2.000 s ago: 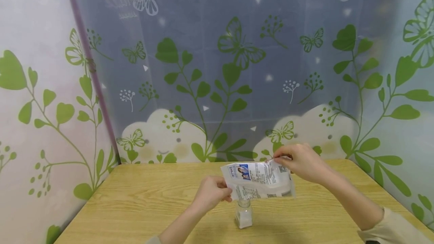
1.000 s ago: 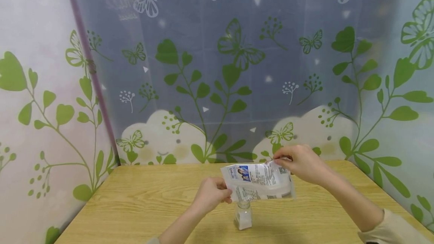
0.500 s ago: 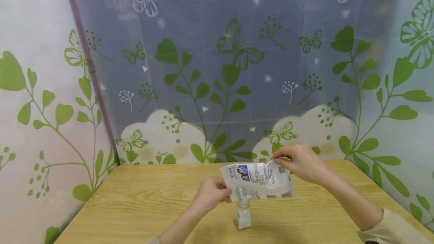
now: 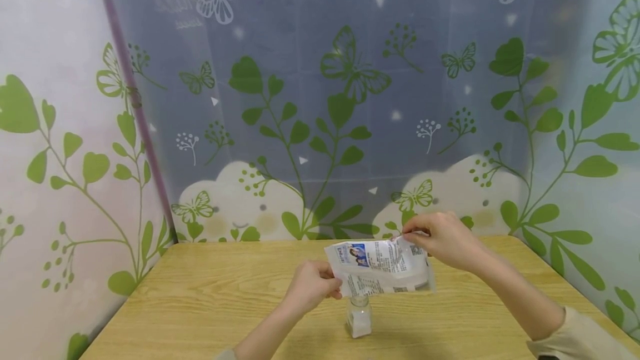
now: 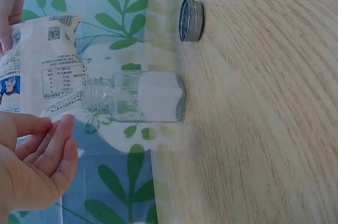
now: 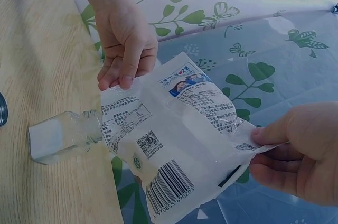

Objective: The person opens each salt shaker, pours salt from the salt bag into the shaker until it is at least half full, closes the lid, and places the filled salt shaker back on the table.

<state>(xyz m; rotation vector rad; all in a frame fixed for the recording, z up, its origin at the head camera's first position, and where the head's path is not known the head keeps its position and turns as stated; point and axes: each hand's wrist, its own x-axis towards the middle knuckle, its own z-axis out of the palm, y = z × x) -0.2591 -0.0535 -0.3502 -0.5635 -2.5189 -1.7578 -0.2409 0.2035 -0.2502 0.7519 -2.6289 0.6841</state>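
Note:
Between my two hands hangs a white printed plastic bag (image 4: pixel 385 268), tilted above a small glass jar (image 4: pixel 360 318). With thumb and fingers my left hand (image 4: pixel 311 286) pinches the bag's lower left corner. My right hand (image 4: pixel 450 240) grips its upper right edge, and the pinched film shows in the right wrist view. A white powder or fine grain fills about half of the upright jar (image 5: pixel 153 97). The lower edge of the bag (image 5: pixel 58 76) meets the jar's mouth; whether anything flows there cannot be made out.
A silver screw lid (image 5: pixel 191 20) rests on the wooden table (image 4: pixel 225 293) near the jar. Its dark rim (image 6: pixel 2 110) also shows at the left edge of the right wrist view. A leaf-patterned cloth (image 4: pixel 280 126) hangs behind the table, with more at both sides.

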